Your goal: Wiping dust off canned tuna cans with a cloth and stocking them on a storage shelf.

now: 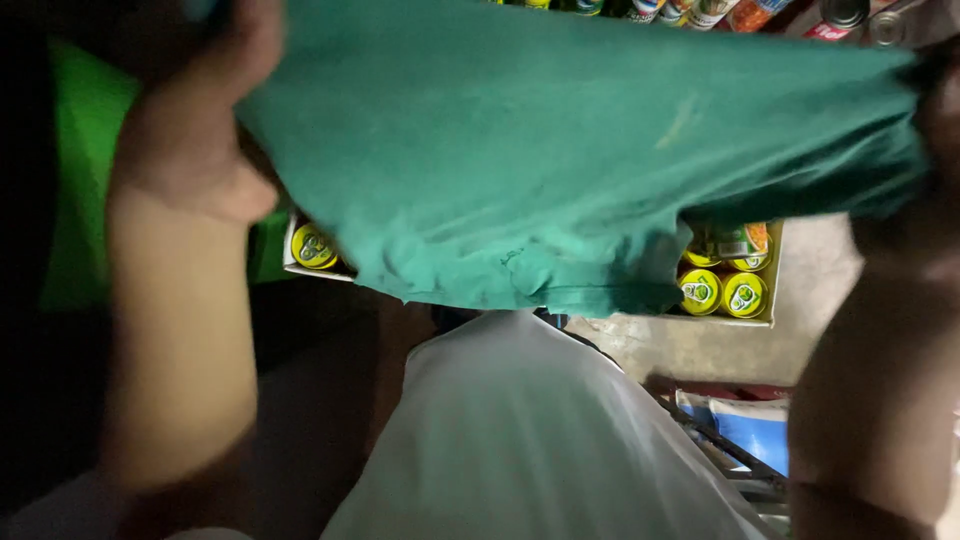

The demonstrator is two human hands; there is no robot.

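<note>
A green cloth (560,150) is stretched wide between both hands, held taut as if to spread it flat. The left hand (195,130) is closed on its left edge; the right hand (935,130) grips the right edge, mostly out of frame. Beneath the cloth, a white cardboard tray (775,270) holds round yellow-lidded cans (722,293), with more cans (700,10) lined along the top.
</note>
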